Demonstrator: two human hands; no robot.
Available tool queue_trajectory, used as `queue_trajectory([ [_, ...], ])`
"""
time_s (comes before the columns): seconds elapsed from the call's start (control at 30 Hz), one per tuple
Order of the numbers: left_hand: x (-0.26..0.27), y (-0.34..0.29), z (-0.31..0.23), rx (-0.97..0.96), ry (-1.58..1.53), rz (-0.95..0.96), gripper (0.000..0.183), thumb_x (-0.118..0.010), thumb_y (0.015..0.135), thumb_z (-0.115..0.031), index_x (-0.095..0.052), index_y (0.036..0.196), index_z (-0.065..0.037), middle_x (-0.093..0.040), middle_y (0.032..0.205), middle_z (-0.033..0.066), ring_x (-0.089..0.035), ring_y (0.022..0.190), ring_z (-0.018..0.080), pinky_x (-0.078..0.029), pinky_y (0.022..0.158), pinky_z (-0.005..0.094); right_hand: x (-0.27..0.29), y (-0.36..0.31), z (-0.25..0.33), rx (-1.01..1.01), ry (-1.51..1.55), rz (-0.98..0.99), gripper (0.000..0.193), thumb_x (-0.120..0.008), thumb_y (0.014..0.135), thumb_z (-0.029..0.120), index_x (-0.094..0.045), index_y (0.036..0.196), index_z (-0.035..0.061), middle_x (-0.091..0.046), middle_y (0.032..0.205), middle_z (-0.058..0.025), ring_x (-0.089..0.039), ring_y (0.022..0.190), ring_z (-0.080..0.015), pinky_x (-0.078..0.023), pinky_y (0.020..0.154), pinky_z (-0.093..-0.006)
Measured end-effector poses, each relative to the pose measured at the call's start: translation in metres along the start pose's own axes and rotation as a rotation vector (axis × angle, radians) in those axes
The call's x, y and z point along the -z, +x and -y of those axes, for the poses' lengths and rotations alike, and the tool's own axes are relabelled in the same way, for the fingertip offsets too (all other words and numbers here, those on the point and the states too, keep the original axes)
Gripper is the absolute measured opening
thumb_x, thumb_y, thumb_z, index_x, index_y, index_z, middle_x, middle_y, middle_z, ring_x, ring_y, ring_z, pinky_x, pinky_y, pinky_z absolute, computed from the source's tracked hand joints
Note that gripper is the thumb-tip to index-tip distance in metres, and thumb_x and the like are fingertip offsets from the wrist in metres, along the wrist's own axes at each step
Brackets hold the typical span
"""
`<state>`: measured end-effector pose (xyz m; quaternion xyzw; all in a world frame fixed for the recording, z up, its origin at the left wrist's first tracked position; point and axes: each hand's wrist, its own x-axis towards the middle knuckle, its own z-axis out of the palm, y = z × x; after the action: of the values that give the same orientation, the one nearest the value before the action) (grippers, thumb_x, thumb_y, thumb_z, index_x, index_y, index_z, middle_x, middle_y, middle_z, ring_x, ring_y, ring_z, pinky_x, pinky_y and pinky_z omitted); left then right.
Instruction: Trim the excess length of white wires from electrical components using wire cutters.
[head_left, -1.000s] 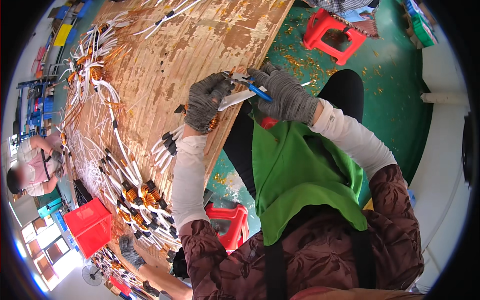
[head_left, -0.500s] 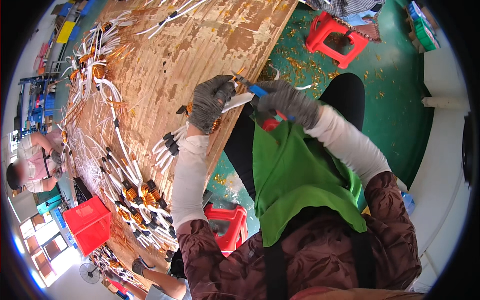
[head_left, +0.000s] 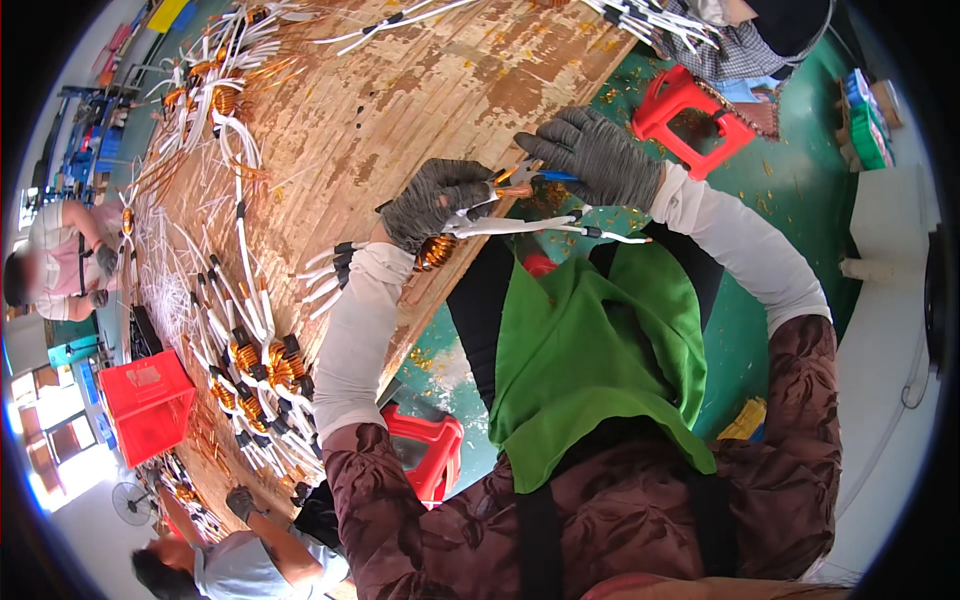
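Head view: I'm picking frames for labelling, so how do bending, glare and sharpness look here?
Head view: table edge bows strongly toward the black rim; daylight glares bottom left; gloved left hand and right hand are sharp at centre; people near the rim are smeared.

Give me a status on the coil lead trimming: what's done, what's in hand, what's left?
Done, by the look of it: a row of copper coils with white-sleeved leads lies along the wooden bench. In hand: the left hand grips one coil while the right hand works blue-handled pliers at its leads. Left: more coils lie at the far end, though I cannot tell whether they are finished.
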<state>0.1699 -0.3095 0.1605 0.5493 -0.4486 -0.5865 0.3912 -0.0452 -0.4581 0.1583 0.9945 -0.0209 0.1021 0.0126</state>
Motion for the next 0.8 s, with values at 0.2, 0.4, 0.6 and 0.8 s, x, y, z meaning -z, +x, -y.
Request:
queue_trajectory([
  [0.2,-0.011,0.002,0.002,-0.014,-0.009,-0.114,0.028,-0.062,0.084,-0.022,-0.062,0.095,0.003,-0.060,0.071,0.0032,-0.053,0.065,0.0104,-0.042,0.061,0.0247,-0.035,-0.023,0.042,-0.388,0.471,-0.195,0.062,-0.069,0.065,0.016,-0.051,0.123,0.0077,-0.058,0.100,-0.0130,-0.058,0.090,-0.0306,-0.049,0.078,-0.0381],
  [0.4,-0.022,0.001,0.015,-0.138,0.347,-0.229,0.033,-0.067,0.081,-0.020,-0.061,0.102,0.005,-0.064,0.083,0.0089,-0.060,0.075,0.0152,-0.048,0.068,0.0294,0.016,-0.016,0.072,-0.826,1.556,0.143,0.037,-0.063,0.074,0.010,-0.059,0.111,0.0025,-0.064,0.087,-0.0085,-0.060,0.078,-0.0146,-0.049,0.071,-0.0290],
  [0.6,-0.037,0.012,0.013,-0.115,0.646,-0.347,0.039,-0.070,0.075,-0.036,-0.062,0.091,-0.001,-0.063,0.075,0.0160,-0.063,0.072,0.0278,-0.048,0.065,0.0364,-0.002,-0.025,0.069,-0.822,1.587,0.066,0.033,-0.062,0.076,0.009,-0.060,0.108,0.0007,-0.063,0.083,-0.0049,-0.058,0.076,-0.0108,-0.049,0.069,-0.0278],
  [0.8,-0.039,0.012,0.015,-0.237,0.831,-0.322,0.042,-0.069,0.075,-0.040,-0.061,0.084,0.000,-0.062,0.072,0.0170,-0.061,0.069,0.0312,-0.046,0.061,0.0383,-0.018,-0.036,0.082,-0.825,1.801,-0.087,0.038,-0.062,0.076,0.007,-0.056,0.114,0.0000,-0.062,0.085,-0.0033,-0.056,0.067,-0.0080,-0.047,0.062,-0.0229],
])
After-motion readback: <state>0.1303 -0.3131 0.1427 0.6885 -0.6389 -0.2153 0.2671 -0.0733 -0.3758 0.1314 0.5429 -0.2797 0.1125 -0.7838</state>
